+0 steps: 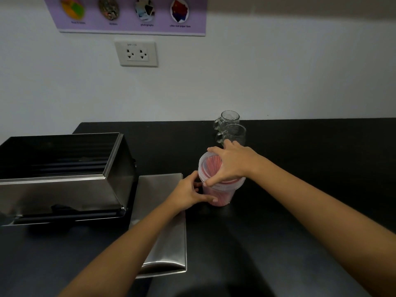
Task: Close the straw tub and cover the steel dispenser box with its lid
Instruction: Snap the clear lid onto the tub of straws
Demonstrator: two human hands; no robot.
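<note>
A clear plastic straw tub [222, 195] filled with red straws stands on the black counter, right of centre. My left hand [189, 192] wraps around its lower left side. A translucent round lid [206, 168] rests tilted on the tub's rim, with my right hand [230, 163] spread over it and its fingers gripping the edge. The steel dispenser box [64, 179] sits at the left with its top uncovered and its dark inside showing. The flat steel lid [169, 239] of the box lies on the counter between the box and the tub, partly under my left forearm.
Two glass mugs [230, 130] stand just behind the tub, close to my right fingertips. The black counter [310, 168] stretches to the right. A white wall with a double socket [136, 53] and a purple poster [128, 13] rises behind it.
</note>
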